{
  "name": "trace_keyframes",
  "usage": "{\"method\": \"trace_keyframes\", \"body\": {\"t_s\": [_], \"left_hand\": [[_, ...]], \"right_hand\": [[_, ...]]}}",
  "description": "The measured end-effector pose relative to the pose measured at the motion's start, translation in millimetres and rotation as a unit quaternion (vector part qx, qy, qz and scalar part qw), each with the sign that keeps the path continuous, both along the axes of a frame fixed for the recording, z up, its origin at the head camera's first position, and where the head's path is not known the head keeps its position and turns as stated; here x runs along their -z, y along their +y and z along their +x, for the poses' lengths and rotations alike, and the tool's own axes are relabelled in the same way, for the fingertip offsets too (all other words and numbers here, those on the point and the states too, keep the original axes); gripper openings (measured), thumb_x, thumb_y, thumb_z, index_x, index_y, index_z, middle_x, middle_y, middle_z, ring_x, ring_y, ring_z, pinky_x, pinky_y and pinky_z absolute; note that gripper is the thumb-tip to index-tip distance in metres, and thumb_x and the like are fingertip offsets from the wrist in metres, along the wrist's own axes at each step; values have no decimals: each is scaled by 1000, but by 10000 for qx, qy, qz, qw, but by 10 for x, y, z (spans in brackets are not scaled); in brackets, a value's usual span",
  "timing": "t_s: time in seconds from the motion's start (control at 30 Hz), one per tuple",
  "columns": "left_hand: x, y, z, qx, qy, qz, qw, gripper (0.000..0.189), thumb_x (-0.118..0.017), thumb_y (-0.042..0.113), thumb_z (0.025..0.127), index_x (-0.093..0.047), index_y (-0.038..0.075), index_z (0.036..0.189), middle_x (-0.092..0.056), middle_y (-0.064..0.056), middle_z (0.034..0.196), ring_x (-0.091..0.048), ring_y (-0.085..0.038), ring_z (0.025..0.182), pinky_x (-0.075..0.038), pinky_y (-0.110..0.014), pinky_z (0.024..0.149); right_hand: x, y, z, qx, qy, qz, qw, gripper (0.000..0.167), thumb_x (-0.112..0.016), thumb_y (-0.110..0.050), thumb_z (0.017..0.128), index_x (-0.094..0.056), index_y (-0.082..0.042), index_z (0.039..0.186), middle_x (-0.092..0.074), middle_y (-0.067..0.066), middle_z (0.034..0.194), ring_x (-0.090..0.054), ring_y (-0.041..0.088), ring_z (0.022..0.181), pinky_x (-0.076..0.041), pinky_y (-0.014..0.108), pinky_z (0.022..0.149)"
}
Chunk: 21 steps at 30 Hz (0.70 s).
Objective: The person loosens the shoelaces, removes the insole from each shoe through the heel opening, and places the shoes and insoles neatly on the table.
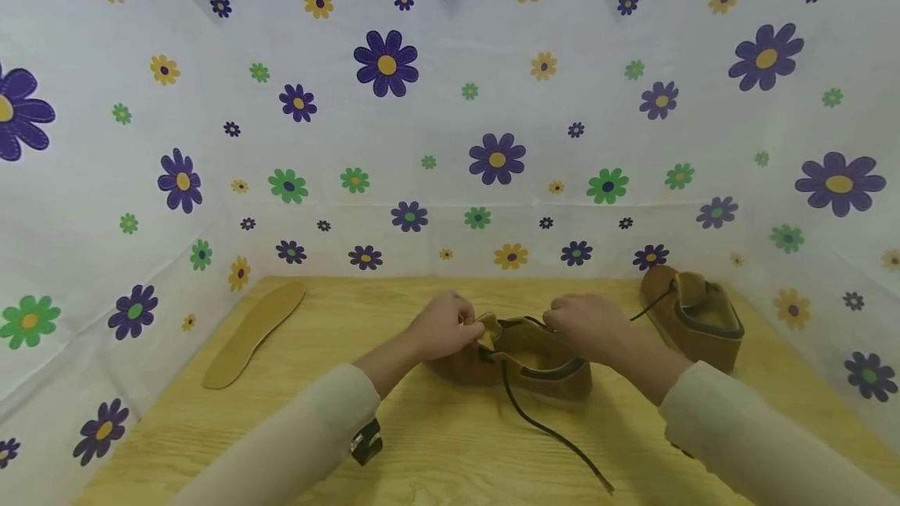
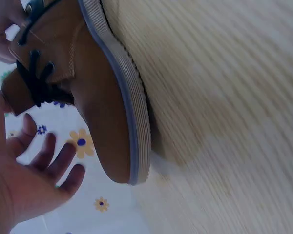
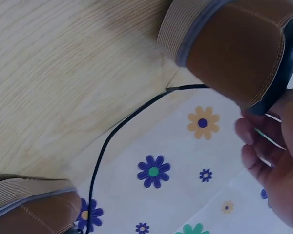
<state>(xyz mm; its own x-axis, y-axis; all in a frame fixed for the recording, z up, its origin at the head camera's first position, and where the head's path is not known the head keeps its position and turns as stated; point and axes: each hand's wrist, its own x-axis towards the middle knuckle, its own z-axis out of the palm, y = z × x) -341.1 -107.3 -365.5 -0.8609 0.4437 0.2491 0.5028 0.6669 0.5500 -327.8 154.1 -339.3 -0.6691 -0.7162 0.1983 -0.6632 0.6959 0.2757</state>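
Note:
A brown lace-up shoe (image 1: 555,385) stands on the wooden table with its toe to the left. My left hand (image 1: 446,326) pinches the shoe's tongue (image 1: 487,330) above the lacing. At the far side of the opening, my right hand (image 1: 591,328) has curled fingers; in the right wrist view, that hand (image 3: 278,161) meets the dark collar (image 3: 273,97) and seems to grip it. The exact contact is partly hidden. One dark shoelace (image 1: 544,432) hangs over the near side and trails across the table. Dark lacing (image 2: 36,80) crosses the front.
A second brown shoe (image 1: 703,342) stands at the back right, its tongue folded up and a dark lace (image 1: 650,305) stretching left. At the left lies a tan insole (image 1: 255,334). Flower-printed white sheeting (image 1: 450,123) rises behind and beside the wooden table (image 1: 295,420).

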Motion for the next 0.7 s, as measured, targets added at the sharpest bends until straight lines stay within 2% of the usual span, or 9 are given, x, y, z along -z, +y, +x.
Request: {"method": "trace_keyframes", "body": {"t_s": [0.07, 0.13, 0.23, 0.3, 0.4, 0.47, 0.53, 0.6, 0.7], "left_hand": [[3, -18, -17, 4, -401, -119, 9991, 21, -54, 23, 90, -57, 9, 74, -56, -3, 80, -48, -16, 72, -42, -32, 69], [14, -39, -32, -13, -723, -258, 9970, 24, -51, 28, 94, -60, 8, 86, -59, -4, 85, -49, -14, 70, -43, -31, 69], [49, -61, -61, 83, -945, -457, 9944, 35, -42, 32, 98, -63, 4, 100, -64, -8, 95, -57, -19, 80, -47, -37, 76], [102, -61, -79, 143, -981, -498, 9938, 42, -35, 32, 100, -65, 3, 108, -66, -9, 106, -61, -23, 96, -48, -40, 88], [222, -39, -99, 259, -1087, -241, 9934, 47, -29, 28, 101, -64, -3, 98, -64, -14, 105, -59, -28, 98, -46, -46, 95], [320, -16, -104, 224, -957, -56, 9951, 46, -28, 24, 100, -63, -2, 88, -65, -12, 105, -59, -25, 98, -46, -45, 96], [396, 8, -103, 221, -705, 62, 9972, 42, -28, 21, 98, -59, 1, 79, -65, -11, 97, -58, -24, 90, -47, -45, 92], [454, 23, -94, 137, -287, 9, 9995, 41, -29, 19, 97, -64, 8, 79, -67, -8, 97, -60, -22, 90, -49, -44, 89], [497, 33, -71, 21, 207, -192, 9996, 44, -29, 17, 98, -70, 8, 85, -70, -10, 105, -62, -27, 98, -47, -47, 92]], "right_hand": [[-8, -79, 23, -144, -207, -283, 9993, 16, -68, -8, 90, -66, -15, 76, -52, -6, 70, -43, 7, 61, -40, 22, 54], [-35, -160, 36, -335, -670, -570, 9956, 16, -63, -5, 91, -68, -12, 78, -56, -5, 71, -45, 7, 61, -42, 23, 57], [-81, -261, 18, -398, -1689, -980, 9800, 22, -53, -3, 92, -72, -8, 80, -57, -4, 68, -42, 6, 58, -41, 24, 58], [-105, -309, -18, -294, -2264, -1093, 9674, 28, -49, -4, 93, -68, -7, 73, -53, -4, 62, -38, 6, 54, -38, 24, 57], [-126, -359, -71, -37, -2812, -1221, 9518, 36, -45, -8, 94, -56, -12, 60, -43, -7, 55, -32, 6, 50, -34, 23, 55], [-126, -379, -98, 153, -3022, -1256, 9448, 40, -43, -9, 94, -41, -17, 55, -33, -8, 52, -27, 7, 48, -28, 23, 52], [-116, -390, -119, 305, -3057, -1262, 9432, 41, -43, -10, 93, -37, -19, 54, -32, -8, 51, -27, 8, 49, -28, 23, 52], [-94, -395, -146, 498, -3035, -1215, 9437, 41, -43, -10, 93, -37, -19, 54, -32, -8, 51, -28, 8, 49, -30, 24, 53], [-49, -403, -201, 741, -2949, -1048, 9469, 41, -43, -10, 95, -38, -18, 55, -34, -7, 53, -30, 10, 50, -33, 25, 56]]}}
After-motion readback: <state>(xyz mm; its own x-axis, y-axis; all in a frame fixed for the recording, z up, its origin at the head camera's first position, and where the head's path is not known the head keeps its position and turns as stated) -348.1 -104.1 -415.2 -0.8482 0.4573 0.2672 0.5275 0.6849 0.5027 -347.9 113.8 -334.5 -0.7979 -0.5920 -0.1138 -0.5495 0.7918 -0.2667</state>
